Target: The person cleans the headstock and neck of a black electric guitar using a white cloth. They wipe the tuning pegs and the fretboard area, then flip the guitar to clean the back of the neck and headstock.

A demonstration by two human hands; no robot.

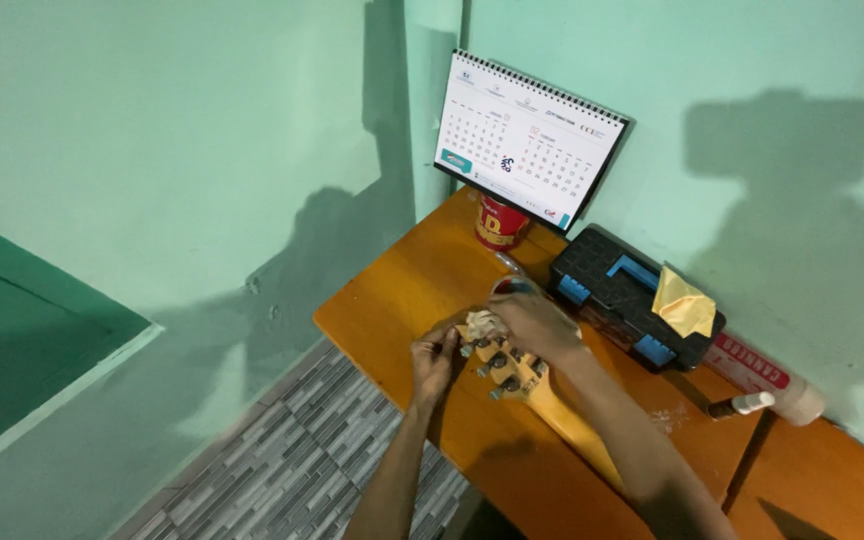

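A guitar headstock (508, 368), pale wood with metal tuning pegs along its edge, lies on an orange wooden table (402, 290). My left hand (434, 358) pinches a tuning peg at the headstock's near side. My right hand (534, 320) rests over the tip of the headstock, pressing a small light cloth (478, 324) onto it. The guitar neck (577, 425) runs back under my right forearm and is partly hidden by it.
A black and blue tool case (612, 290) with a yellow cloth (683, 303) on it sits behind the hands. A red can (498, 224) stands under a desk calendar (527, 140). A spray bottle (767, 385) lies at the right. Green walls close the corner; grey floor lies at the left.
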